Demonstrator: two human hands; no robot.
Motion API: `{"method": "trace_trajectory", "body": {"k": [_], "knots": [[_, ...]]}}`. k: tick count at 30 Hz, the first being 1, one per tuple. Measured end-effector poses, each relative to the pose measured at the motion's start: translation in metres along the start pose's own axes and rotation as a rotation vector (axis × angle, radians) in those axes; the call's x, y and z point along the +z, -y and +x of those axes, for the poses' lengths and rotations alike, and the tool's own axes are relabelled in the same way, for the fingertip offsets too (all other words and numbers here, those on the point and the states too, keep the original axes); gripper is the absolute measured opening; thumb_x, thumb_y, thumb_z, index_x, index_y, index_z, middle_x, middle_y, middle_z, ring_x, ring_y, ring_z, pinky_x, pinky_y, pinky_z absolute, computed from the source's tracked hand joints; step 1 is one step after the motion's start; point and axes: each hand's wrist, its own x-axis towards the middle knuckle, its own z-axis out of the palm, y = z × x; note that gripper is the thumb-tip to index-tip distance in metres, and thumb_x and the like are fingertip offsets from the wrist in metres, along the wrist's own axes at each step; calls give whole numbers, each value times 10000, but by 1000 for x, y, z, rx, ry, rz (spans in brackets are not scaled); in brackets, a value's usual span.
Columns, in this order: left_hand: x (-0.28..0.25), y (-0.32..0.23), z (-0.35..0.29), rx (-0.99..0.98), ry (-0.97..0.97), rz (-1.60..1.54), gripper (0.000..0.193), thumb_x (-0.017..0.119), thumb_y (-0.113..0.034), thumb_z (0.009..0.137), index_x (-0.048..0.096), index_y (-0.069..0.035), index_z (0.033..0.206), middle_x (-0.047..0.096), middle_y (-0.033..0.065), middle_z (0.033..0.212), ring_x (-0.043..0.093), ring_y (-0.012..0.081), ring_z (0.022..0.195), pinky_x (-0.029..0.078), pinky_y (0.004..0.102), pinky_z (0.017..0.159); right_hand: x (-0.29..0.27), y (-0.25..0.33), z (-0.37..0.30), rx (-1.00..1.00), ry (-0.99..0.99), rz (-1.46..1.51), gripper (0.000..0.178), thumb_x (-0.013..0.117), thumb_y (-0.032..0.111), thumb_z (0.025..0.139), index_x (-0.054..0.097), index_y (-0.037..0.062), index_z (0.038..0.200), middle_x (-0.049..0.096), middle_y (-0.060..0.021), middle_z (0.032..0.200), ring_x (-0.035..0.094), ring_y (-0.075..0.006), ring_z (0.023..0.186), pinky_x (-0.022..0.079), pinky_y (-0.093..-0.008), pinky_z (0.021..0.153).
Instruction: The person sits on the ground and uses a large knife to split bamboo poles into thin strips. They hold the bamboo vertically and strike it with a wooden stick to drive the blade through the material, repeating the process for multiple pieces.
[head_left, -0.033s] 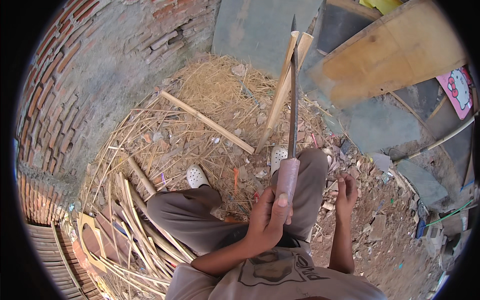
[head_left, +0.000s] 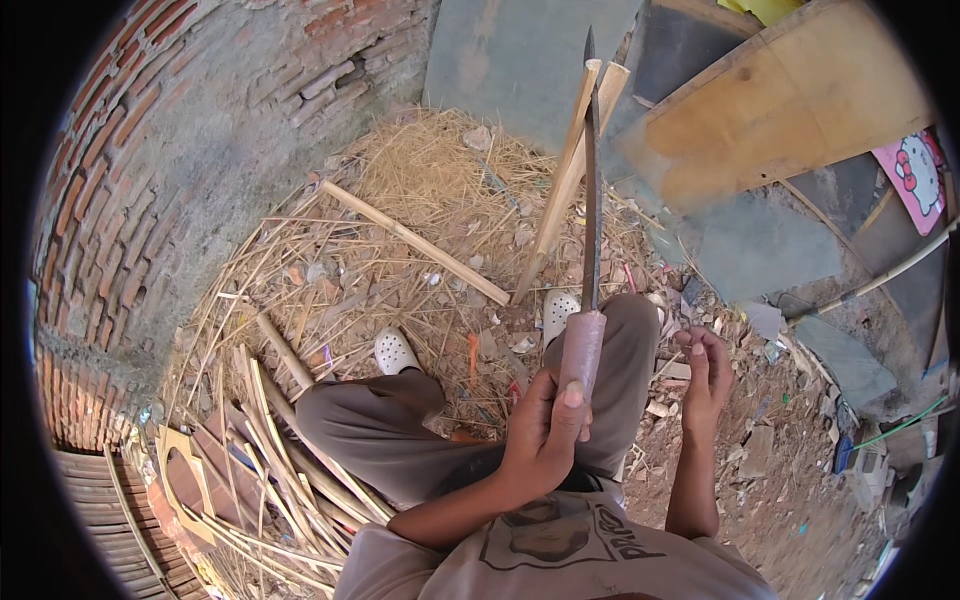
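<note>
My left hand (head_left: 545,430) is wrapped round the thick pinkish-brown handle of a long knife (head_left: 592,220). Its narrow dark blade points away from me, up past the top of two pale split sticks (head_left: 550,215) that stand close together and cross near their upper ends. In the picture the blade overlaps them; whether it touches them I cannot tell. My right hand (head_left: 708,375) is off to the right of my knee, above the rubble, fingers loosely bent and apart, with nothing visible in them. Another pale stick (head_left: 415,243) lies slanted on the straw ahead of my feet.
A brick wall (head_left: 190,190) rises at the left. Long split strips (head_left: 275,450) are piled beside my left leg. Grey sheets (head_left: 520,65) and a brown board (head_left: 770,105) lean at the far right. Straw (head_left: 430,165) and rubble (head_left: 760,440) cover the ground around my white clogs (head_left: 395,352).
My right hand has moved slightly right and away from me, its fingers lifting a little. The knife in my left hand has shifted only slightly.
</note>
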Motion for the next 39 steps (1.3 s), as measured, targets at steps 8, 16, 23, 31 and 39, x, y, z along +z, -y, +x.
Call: {"method": "trace_trajectory", "body": {"k": [8,16,23,31,39], "knots": [[-3,15,22,542,-49,927,399,611,-170,930,473,5,1261,576,129,1046,549,199,887,458,328,738,88,104,13,466,663,413,179,596,125,949,551,-22,1040,638,-98,868,631,-154,770,519,-284,697],[-42,-105,100,970,-310,792,587,801,-296,762,551,46,1168,550,218,1123,546,347,1031,451,441,869,81,94,8,544,595,189,186,628,106,914,537,26,774,535,-30,577,511,-105,454,395,-288,401],[-33,-144,177,1259,-409,767,377,755,-262,860,622,50,1027,686,211,901,698,249,795,550,344,728,118,92,-61,506,885,211,190,616,8,921,453,70,844,433,3,556,456,-74,430,363,-268,377],[-76,-134,168,1164,-541,661,148,739,-123,881,679,12,881,666,16,740,593,42,671,463,203,602,130,105,-103,860,1139,784,222,583,-70,899,419,74,863,432,-4,571,464,-91,427,379,-293,402],[-64,-134,187,1280,-430,992,207,737,-170,857,669,3,767,621,126,654,624,233,610,475,316,573,131,95,-68,730,843,418,225,597,-74,891,431,74,857,449,-3,615,458,-76,440,356,-264,384]]}}
